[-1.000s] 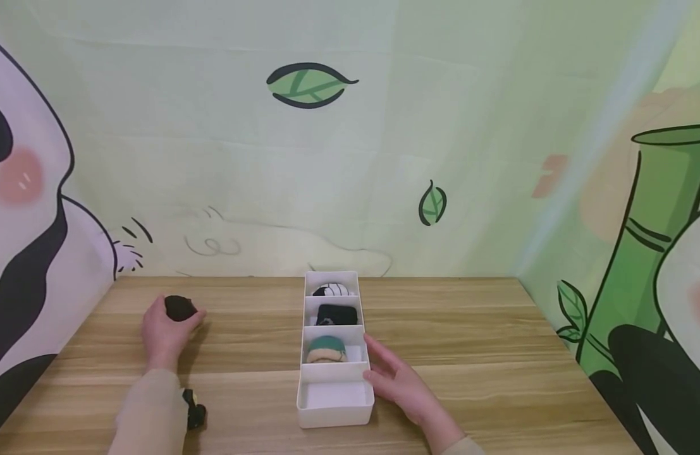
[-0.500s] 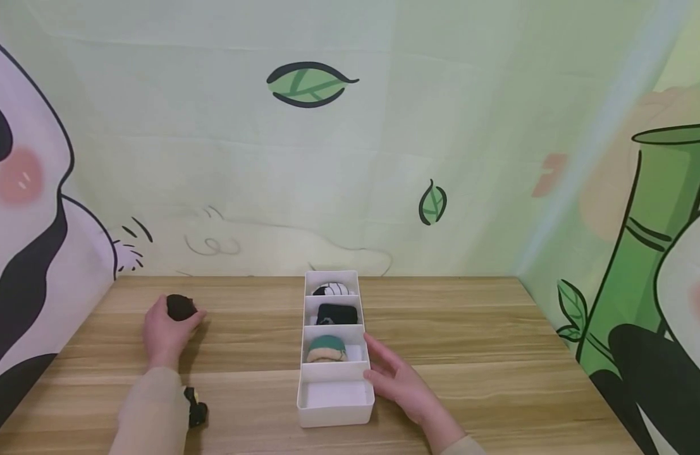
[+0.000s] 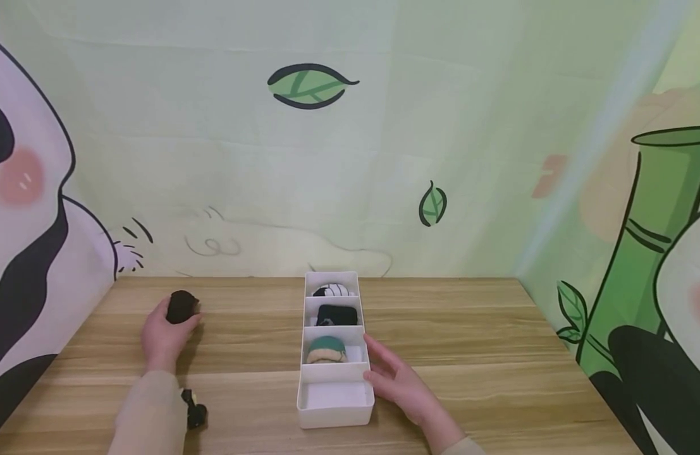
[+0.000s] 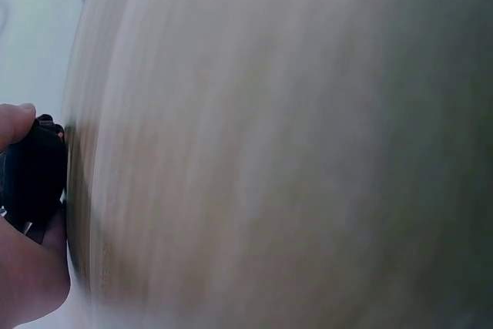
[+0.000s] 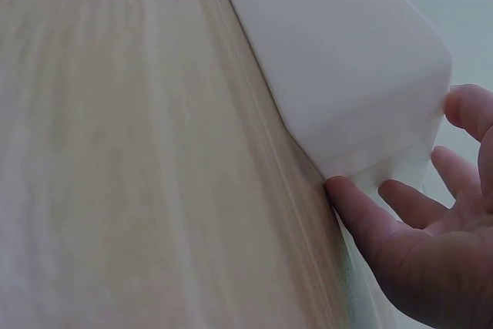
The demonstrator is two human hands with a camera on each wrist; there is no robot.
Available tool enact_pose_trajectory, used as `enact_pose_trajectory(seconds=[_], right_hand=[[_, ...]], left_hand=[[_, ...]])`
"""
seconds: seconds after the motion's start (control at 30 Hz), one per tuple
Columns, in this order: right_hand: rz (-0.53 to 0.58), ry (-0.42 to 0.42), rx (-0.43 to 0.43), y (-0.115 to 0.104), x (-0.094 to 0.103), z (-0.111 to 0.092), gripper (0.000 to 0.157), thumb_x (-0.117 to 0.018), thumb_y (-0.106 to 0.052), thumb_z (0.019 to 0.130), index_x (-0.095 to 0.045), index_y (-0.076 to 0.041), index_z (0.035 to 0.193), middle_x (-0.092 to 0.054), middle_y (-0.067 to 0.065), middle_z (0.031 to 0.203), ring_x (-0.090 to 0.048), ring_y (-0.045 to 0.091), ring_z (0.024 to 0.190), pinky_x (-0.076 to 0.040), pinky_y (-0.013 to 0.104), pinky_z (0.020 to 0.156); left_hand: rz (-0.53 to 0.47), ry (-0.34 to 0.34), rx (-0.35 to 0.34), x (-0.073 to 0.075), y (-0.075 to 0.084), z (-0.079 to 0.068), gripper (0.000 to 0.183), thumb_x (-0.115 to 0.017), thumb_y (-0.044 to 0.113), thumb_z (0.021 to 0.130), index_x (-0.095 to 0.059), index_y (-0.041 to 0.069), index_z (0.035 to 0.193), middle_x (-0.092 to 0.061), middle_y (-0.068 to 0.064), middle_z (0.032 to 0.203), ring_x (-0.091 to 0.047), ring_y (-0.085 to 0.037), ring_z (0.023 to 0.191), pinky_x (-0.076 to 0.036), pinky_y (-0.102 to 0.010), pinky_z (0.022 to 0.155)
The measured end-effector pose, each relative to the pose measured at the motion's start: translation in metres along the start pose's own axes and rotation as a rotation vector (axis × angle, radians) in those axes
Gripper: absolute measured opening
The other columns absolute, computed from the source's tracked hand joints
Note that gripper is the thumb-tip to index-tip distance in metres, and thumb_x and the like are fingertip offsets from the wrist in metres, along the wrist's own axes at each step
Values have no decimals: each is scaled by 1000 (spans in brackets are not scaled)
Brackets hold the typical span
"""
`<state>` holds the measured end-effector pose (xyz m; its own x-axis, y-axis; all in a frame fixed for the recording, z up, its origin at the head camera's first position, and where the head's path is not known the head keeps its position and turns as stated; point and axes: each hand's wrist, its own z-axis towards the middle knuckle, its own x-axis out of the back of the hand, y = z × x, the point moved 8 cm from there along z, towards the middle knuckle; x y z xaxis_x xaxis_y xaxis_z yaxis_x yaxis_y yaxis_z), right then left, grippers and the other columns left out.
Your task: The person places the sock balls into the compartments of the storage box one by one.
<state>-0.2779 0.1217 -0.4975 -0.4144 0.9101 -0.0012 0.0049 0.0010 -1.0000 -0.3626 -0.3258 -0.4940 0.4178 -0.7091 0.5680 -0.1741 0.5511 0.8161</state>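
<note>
My left hand (image 3: pixel 164 335) grips a dark, rounded bundle (image 3: pixel 181 307) between fingers and thumb at the table's far left. In the left wrist view the bundle (image 4: pixel 35 171) looks black, with a bumpy end; its exact kind is unclear. My right hand (image 3: pixel 403 387) rests its fingertips against the right side of a long white divided box (image 3: pixel 335 417). Within the box, from back to front, lie a white bundle with black stripes (image 3: pixel 334 290), a black one (image 3: pixel 337 315) and a green and beige one (image 3: pixel 327 349). The front compartment (image 3: pixel 335 395) shows its bare floor.
A small black thing with a yellowish patch (image 3: pixel 196 411) lies beside my left sleeve (image 3: pixel 150 411), which partly hides it. Behind the wooden table (image 3: pixel 458 335) hangs a printed cloth backdrop (image 3: pixel 350 158) with leaves, bamboo and pandas.
The dark bundle has tilted and risen slightly in my left hand, so more of it shows. My right hand and the box have stayed in place.
</note>
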Motion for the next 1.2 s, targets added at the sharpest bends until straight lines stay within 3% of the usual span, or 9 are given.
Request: enact_pose_trajectory(seconds=[0.7, 0.97, 1.2], right_hand=[[9, 4, -9, 1, 0, 0, 70, -64, -11, 96, -27, -8, 156, -18, 25, 160, -34, 46, 138, -44, 43, 103], [22, 2, -7, 2, 0, 0, 69, -63, -9, 97, -27, -8, 156, -18, 25, 160, -33, 47, 138, -44, 44, 103], [19, 8, -13, 2, 0, 0, 70, -63, -10, 97, -27, -8, 156, -18, 25, 160, -33, 47, 138, -45, 44, 102]], left_hand=[[4, -79, 58, 1, 2, -4, 72, -66, 16, 86, -37, -2, 149, -38, -31, 148, -38, -48, 131, -31, -57, 107], [-9, -119, 40, -4, 7, -6, 71, -68, 16, 85, -40, -1, 148, -39, -31, 147, -40, -47, 129, -33, -55, 106], [-23, -171, 14, -15, 12, -4, 72, -69, 17, 85, -39, -1, 149, -42, -32, 144, -46, -45, 121, -42, -51, 98]])
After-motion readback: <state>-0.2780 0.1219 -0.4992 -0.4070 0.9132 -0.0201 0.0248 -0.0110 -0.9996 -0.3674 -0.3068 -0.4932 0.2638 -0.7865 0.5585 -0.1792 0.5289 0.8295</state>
